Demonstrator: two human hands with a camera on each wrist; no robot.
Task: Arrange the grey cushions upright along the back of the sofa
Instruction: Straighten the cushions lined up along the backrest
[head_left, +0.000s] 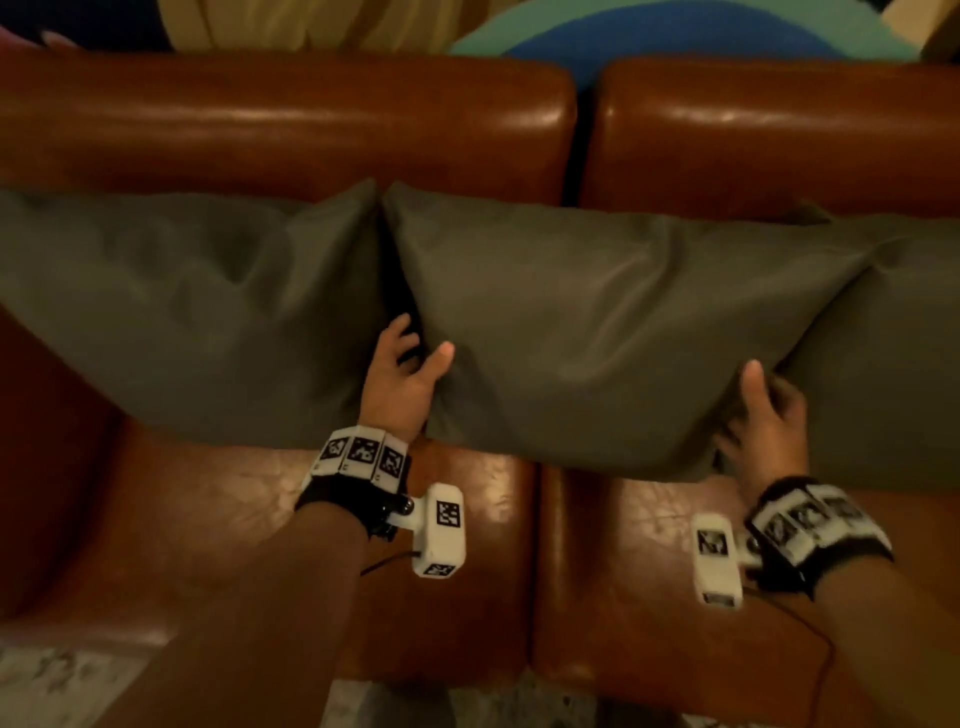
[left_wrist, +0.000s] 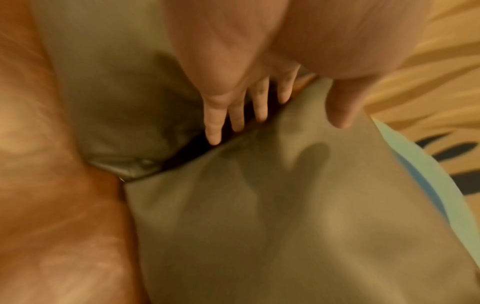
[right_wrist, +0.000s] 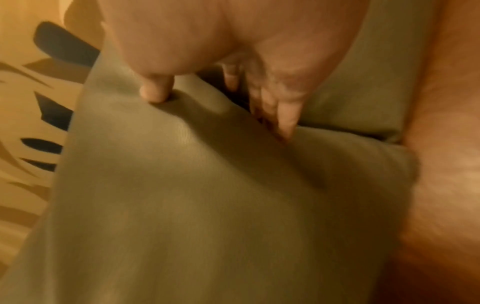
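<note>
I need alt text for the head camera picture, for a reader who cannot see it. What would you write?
Two hands hold the middle grey cushion by its lower corners, the left hand at one side and the right hand at the other. It leans on the back of a brown leather sofa, between two other grey cushions.

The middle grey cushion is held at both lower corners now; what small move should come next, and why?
Probably tip the middle cushion back until it leans on the sofa back. The left hand and the right hand each grip a side, thumb on the front and fingers behind. It looks already in line between the left cushion and the right cushion.
</note>
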